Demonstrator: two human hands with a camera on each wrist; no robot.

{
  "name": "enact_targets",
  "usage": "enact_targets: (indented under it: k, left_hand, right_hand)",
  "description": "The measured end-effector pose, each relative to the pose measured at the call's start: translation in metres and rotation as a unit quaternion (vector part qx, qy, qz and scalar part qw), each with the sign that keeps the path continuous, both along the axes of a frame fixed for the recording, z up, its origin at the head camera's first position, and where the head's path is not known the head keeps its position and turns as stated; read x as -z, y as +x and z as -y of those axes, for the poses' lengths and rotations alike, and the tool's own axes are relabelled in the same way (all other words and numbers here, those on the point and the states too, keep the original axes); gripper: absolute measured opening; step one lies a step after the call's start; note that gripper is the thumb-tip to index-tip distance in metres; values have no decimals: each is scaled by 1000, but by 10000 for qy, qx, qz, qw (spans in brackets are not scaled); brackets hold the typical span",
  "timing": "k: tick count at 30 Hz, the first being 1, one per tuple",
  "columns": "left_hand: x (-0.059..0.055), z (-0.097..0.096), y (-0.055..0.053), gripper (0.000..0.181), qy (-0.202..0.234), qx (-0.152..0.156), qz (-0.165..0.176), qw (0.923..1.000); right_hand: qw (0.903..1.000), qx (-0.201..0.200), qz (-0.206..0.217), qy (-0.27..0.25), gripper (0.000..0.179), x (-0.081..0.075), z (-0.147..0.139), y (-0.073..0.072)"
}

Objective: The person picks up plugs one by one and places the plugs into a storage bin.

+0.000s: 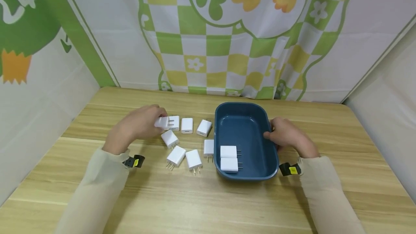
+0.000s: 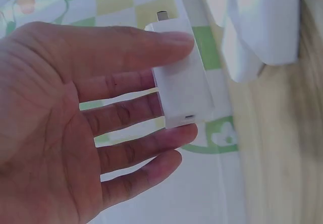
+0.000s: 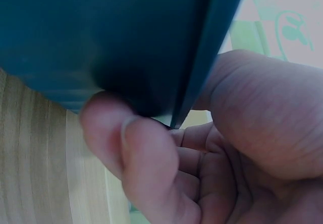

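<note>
My left hand [image 1: 141, 122] pinches a white charger plug [image 2: 182, 90] between thumb and fingers; in the left wrist view a metal prong points up from it. The held charger is blurred in the head view, beside another white charger [image 1: 174, 123] whose prongs face up. My right hand [image 1: 288, 135] grips the right rim of a dark blue bin [image 1: 248, 125], its thumb over the edge. In the right wrist view, curled fingers [image 3: 151, 163] touch the bin's outer wall. Inside the bin, two white chargers [image 1: 229, 151] lie side by side at the near left, prongs pointing right.
Several more white chargers lie on the wooden table [image 1: 195, 205] left of the bin, among them one charger [image 1: 194, 159] with prongs toward me. One charger [image 1: 208, 148] stands close against the bin's left wall. A patterned curtain [image 1: 217, 46] hangs behind the table.
</note>
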State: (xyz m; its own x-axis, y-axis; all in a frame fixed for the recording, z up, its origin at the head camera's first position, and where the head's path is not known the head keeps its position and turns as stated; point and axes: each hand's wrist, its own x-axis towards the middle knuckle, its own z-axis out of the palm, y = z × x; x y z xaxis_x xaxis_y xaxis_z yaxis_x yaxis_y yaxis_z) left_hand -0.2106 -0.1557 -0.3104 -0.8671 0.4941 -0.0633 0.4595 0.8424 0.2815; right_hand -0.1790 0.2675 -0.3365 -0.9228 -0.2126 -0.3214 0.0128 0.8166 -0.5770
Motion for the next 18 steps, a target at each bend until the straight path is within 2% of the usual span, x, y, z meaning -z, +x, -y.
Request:
enact_targets:
  k: [7, 18]
  left_hand:
    - [-10, -10, 10, 39, -42, 266, -325, 9991]
    - [-15, -25, 11, 40, 23, 483, -457, 9978]
  right_hand:
    - [10000, -25, -3, -6, 21, 0, 0, 0]
    - [10000, 31, 40, -33, 20, 1, 0, 0]
